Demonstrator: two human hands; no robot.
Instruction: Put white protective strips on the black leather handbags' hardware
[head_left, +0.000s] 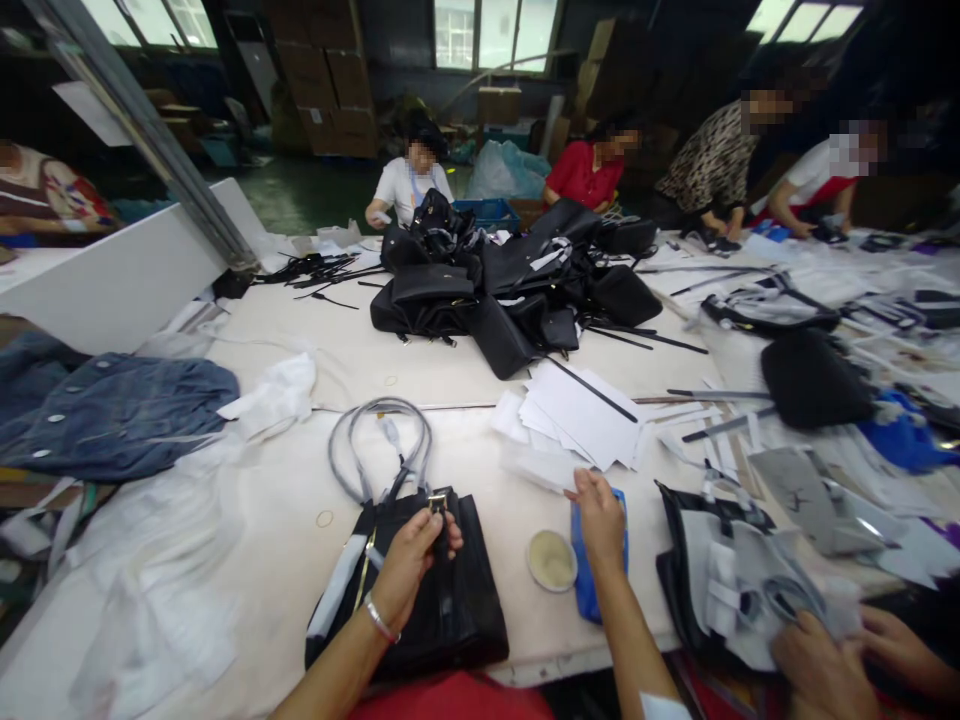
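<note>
The black bag [480, 600] lies on the bench [277, 530] at the lower centre of the frame, directly before the person; this position appears chosen to keep it within reach of both hands. Its grey-covered handles [381, 402] stand up and away beyond the bag, which leaves the front free to handle. The left hand [415, 555] rests over the bag with fingers closed, thumb against them, gripping the buckle strap [438, 503] near its gold-coloured fitting; the raised hold seems meant to keep the fitting exposed and steady. The right hand [600, 510] is above the blue packet [589, 590], right of centre, its thumb and fingertips drawn close together beside the edge of the thin white sheet [536, 465]; whether anything is pinched there cannot be determined. The round tub [551, 560] stands just beside the packet, between the bag and the right forearm, presumably for easy access. Loose papers [581, 410] lie beyond the right hand. A heap of black bags [502, 340] occupies the upper centre, apparently as shared stock. At the lower right, a co-worker's hands [817, 650] are at a separate, pale-lined bag [675, 540].
</note>
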